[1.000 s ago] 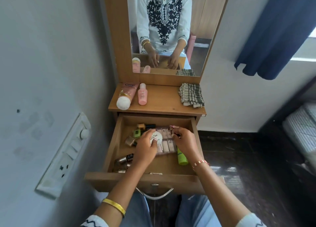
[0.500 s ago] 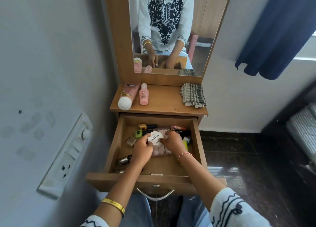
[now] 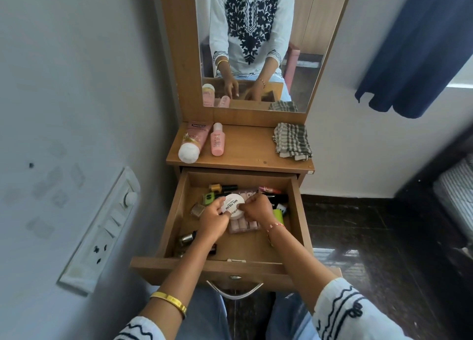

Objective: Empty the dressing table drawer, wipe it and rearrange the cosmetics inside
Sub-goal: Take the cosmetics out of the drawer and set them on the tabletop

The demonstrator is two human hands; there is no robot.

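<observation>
Hands meet over the open drawer (image 3: pixel 176 217) — left hand (image 3: pixel 213 218) and right hand (image 3: pixel 257 209) both pinch one round white nail polish remover tub (image 3: pixel 234 205) above a clear case (image 3: pixel 243 226). Two pink containers — tube (image 3: pixel 192 141) and bottle (image 3: pixel 217 140) — lie on the tabletop (image 3: pixel 245 147) beside one checked cloth (image 3: pixel 293 141).

White sleeves (image 3: pixel 343 311) with dark wavy embroidery, gold bangle (image 3: pixel 169 302), thin bracelet (image 3: pixel 276 226), blue jeans (image 3: pixel 204 316).

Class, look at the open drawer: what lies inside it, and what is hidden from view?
Inside the drawer: nail polish bottles, a green tube, a clear palette case. Both hands, left hand and right hand, hold a white round tin. They cover whatever lies beneath.
</observation>
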